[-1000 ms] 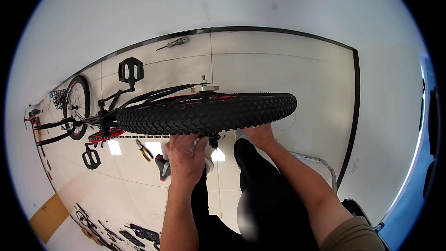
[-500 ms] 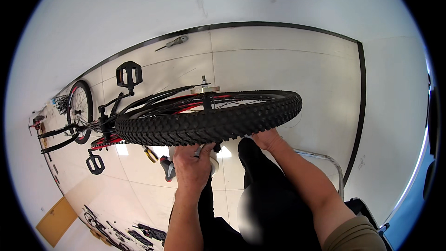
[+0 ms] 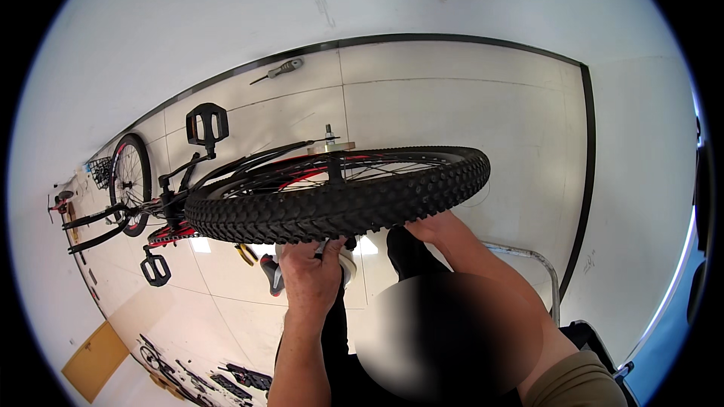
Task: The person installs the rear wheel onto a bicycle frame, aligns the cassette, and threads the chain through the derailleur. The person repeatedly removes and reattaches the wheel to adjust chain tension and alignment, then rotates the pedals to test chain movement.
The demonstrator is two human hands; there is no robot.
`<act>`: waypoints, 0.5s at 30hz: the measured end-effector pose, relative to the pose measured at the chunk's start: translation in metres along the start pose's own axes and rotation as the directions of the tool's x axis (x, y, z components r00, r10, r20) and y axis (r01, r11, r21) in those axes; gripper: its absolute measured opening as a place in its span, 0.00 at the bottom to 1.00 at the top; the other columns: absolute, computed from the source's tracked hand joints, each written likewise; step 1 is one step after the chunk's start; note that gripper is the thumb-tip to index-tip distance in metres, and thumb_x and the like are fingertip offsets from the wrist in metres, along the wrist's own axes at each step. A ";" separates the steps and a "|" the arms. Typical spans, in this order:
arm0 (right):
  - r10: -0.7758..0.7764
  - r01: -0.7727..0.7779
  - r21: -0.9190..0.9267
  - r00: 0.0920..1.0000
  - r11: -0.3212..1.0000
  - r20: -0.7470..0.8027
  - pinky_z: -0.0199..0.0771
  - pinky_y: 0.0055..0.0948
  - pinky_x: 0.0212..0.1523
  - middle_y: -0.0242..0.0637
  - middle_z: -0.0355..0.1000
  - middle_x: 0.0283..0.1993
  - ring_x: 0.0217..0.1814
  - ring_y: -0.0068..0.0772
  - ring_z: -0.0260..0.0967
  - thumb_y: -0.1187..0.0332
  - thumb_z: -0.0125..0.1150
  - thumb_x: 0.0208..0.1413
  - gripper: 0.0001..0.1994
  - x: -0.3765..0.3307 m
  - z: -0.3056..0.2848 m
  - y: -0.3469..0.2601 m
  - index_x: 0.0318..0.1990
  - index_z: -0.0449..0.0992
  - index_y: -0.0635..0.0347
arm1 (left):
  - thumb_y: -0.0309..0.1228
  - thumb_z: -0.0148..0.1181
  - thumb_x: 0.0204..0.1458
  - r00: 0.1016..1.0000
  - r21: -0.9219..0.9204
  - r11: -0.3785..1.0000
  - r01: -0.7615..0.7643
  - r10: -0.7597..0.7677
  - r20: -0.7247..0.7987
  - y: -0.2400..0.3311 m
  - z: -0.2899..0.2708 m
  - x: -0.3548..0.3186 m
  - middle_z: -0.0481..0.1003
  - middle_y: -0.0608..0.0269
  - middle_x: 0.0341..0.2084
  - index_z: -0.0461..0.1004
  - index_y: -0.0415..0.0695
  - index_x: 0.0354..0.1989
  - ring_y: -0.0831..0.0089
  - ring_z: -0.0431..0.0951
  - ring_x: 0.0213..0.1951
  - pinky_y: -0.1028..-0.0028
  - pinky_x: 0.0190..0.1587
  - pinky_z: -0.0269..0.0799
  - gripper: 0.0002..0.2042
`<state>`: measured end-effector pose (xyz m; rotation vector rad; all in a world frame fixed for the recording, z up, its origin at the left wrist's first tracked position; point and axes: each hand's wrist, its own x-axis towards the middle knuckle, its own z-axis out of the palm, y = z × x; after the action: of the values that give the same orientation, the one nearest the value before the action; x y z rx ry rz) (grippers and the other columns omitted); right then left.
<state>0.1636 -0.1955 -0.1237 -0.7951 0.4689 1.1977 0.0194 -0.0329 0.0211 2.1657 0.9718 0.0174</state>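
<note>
A bicycle wheel with a black knobby tyre (image 3: 339,200) lies tilted in front of me, fitted in a black and red bicycle frame (image 3: 177,207). Its hub axle (image 3: 329,136) sticks up with a nut and a pale disc below. Against the near side of the tyre, my left hand (image 3: 311,275) is closed round something grey and black, mostly hidden under the wheel. My right hand (image 3: 430,227) reaches under the tyre's near right edge, its fingers out of sight behind the tread. One black pedal (image 3: 207,125) stands up on the far side; another pedal (image 3: 155,270) is lower.
A screwdriver (image 3: 283,68) lies by the far wall. Pliers with yellow handles (image 3: 246,254) lie left of my shoe (image 3: 272,274). A second wheel (image 3: 130,181) stands far left. Bicycle parts (image 3: 241,380) lie at lower left near a brown board (image 3: 95,360). A metal tube (image 3: 532,255) curves at right.
Both hands stay at the wheel, with only a slight shift of my right hand further under the tyre. The wheel's near edge sits a little lower in view.
</note>
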 end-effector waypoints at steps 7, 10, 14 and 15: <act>0.163 -0.167 0.203 0.986 0.965 0.038 0.80 0.37 0.57 0.41 0.77 0.57 0.56 0.38 0.77 0.64 0.43 0.76 0.15 0.020 0.000 -0.014 0.59 0.73 0.58 | 0.31 0.76 0.51 0.997 0.000 0.997 0.074 -0.074 0.032 0.006 -0.005 0.001 0.78 0.50 0.21 0.82 0.34 0.26 0.56 0.76 0.28 0.62 0.36 0.72 0.12; 0.137 -0.151 0.265 0.988 0.952 0.072 0.80 0.40 0.61 0.45 0.75 0.61 0.60 0.41 0.76 0.65 0.40 0.76 0.17 0.025 0.000 -0.016 0.62 0.72 0.61 | 0.31 0.76 0.52 1.000 0.074 0.997 -0.001 0.001 -0.005 -0.004 0.000 -0.001 0.78 0.50 0.19 0.81 0.33 0.26 0.56 0.75 0.25 0.63 0.33 0.71 0.13; 0.154 -0.176 0.346 0.984 0.922 0.092 0.80 0.40 0.63 0.47 0.75 0.62 0.61 0.42 0.77 0.64 0.37 0.77 0.19 0.039 -0.010 -0.010 0.63 0.71 0.62 | 0.29 0.75 0.52 1.000 0.015 1.000 0.004 -0.004 -0.009 -0.006 0.001 -0.001 0.79 0.51 0.19 0.81 0.34 0.25 0.57 0.77 0.22 0.64 0.31 0.71 0.12; 0.155 -0.178 0.348 0.984 0.920 0.093 0.80 0.40 0.63 0.47 0.75 0.62 0.61 0.42 0.77 0.64 0.37 0.77 0.19 0.039 -0.008 -0.008 0.63 0.71 0.62 | 0.29 0.75 0.51 1.000 0.037 0.999 0.012 -0.012 0.000 -0.009 0.000 -0.001 0.79 0.51 0.19 0.81 0.34 0.24 0.58 0.77 0.22 0.65 0.30 0.71 0.12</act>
<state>0.1845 -0.1782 -0.1542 -0.4095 0.6893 1.2446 0.0126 -0.0298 0.0159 2.1937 0.9924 -0.0063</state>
